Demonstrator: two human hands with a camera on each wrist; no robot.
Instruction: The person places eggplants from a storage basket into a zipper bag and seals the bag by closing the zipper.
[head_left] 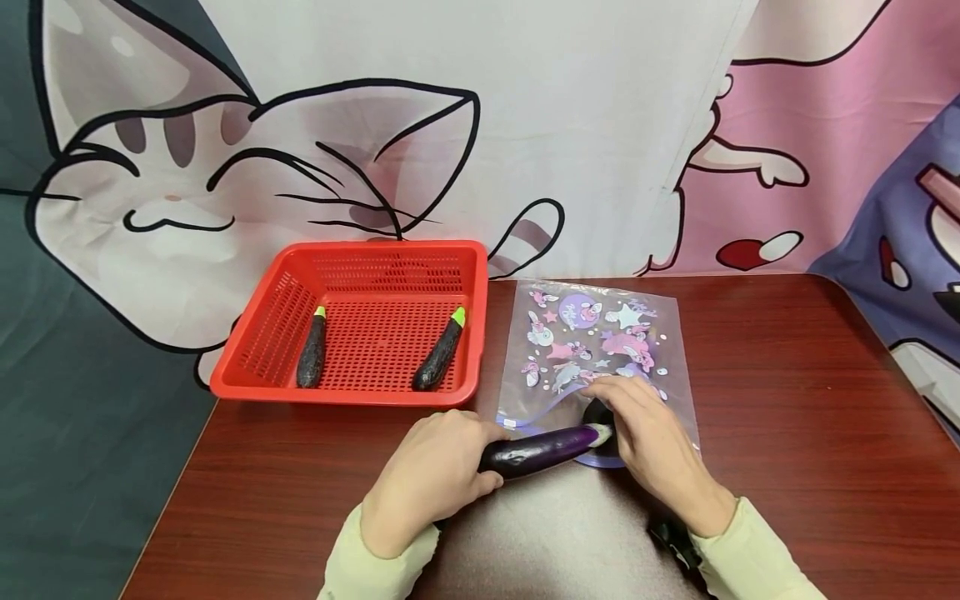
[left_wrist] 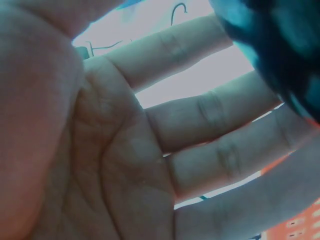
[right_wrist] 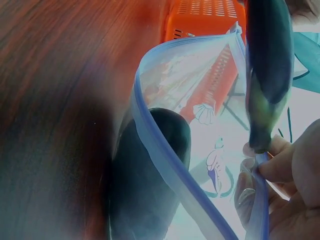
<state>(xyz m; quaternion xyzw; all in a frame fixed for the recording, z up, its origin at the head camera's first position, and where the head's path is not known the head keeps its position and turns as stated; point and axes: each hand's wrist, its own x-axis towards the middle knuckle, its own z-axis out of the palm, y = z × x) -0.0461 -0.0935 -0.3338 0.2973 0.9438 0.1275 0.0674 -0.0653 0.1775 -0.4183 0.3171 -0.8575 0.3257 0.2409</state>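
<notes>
Both hands are at work near the front of the desk [head_left: 810, 400], apart from each other. We find the left hand [head_left: 442, 467] gripping a glossy purple eggplant [head_left: 540, 451] by its rounded end, the pale green stem end pointing toward the right hand [head_left: 660, 446]. We record that right hand pinching the rim of a clear printed bag [head_left: 600, 346] between thumb and fingers. The bag lies flat toward the back, its mouth spread on the near side, edged by a blue-violet zip strip [right_wrist: 160, 150].

We note the eggplant's stem end above that mouth, close to the right fingertips; we cannot tell whether they touch. A second dark, round-ended vegetable [right_wrist: 145, 180] appears to lie within the bag, though the right hand partly covers it from above and the plastic blurs its outline.

Left of the bag we observe a red perforated basket [head_left: 345, 398]. It contains two dark vegetables with bright green tips, one [head_left: 312, 350] along the left side and one [head_left: 439, 354] slanting at the right. Behind hangs a cloth [head_left: 600, 125] with cartoon figures, including a smiling cat.
</notes>
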